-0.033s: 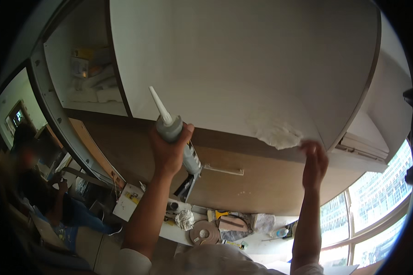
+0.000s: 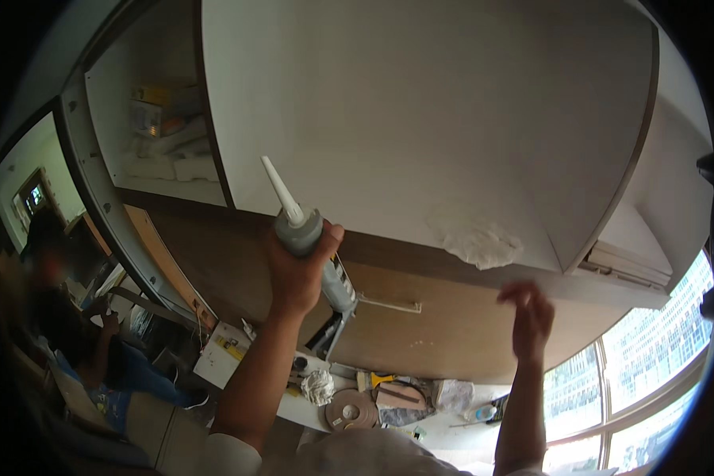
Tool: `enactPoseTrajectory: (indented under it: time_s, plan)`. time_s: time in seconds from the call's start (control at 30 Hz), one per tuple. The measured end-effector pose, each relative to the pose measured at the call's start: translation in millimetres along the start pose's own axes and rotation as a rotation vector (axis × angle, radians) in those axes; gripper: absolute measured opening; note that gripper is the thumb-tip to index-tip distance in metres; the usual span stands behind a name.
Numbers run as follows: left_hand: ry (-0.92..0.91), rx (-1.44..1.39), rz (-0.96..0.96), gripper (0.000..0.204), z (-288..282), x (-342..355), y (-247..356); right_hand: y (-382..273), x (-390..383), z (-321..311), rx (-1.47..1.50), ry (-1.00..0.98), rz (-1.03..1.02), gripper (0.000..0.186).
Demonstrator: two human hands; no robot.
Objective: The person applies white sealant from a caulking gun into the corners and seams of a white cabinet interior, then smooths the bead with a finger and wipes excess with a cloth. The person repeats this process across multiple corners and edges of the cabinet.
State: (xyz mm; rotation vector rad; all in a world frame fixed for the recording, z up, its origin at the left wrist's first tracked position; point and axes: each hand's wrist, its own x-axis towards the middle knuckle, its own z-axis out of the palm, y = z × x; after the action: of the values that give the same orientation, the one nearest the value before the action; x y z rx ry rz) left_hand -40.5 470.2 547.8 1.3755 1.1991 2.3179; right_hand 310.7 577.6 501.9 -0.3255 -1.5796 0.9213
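My left hand (image 2: 297, 274) is wrapped round the front of a caulking gun (image 2: 339, 297) loaded with a grey sealant cartridge, its long white nozzle (image 2: 281, 190) pointing up and slightly left. Part of the gun's body is hidden behind my hand and forearm. To the right, my right hand (image 2: 530, 317) is raised in front of the brown panel, fingers loosely bent and apart, a little blurred, with nothing seen in them. Just above it, a crumpled whitish sheet or cloth (image 2: 484, 244) lies at the front edge of the white cabinet shelf (image 2: 357, 190).
Below the cabinet, a surface holds a brown coil of strip (image 2: 351, 410), a yellow-handled brush (image 2: 375, 381), a crumpled white wad (image 2: 318, 387) and a clear bottle (image 2: 484, 412). Another person (image 2: 79, 341) sits at the left. A window (image 2: 575, 397) is at the right.
My right hand has come down and slightly left, away from the edge of the crumpled whitish sheet. The caulking gun in my left hand has shifted slightly in the picture along with the cabinet.
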Motion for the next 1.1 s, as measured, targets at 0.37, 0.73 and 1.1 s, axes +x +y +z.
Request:
enactPoseTrajectory:
  time_s: [0.37,0.73,1.1]
  plan:
    - [-0.161,-0.858,-0.303,0.029,85.3,-52.3,74.1,18.4,-157.4,88.6,1.053,-0.383,0.610,0.094]
    - [-0.189,-0.903,-0.356,0.027,92.8,-60.3,88.4,2.7,-171.4,103.5,1.336,-0.417,0.462,0.042]
    - [-0.117,-0.974,-0.319,0.024,57.0,-50.3,101.3,-75.1,-156.1,142.4,1.182,-0.188,0.388,0.047]
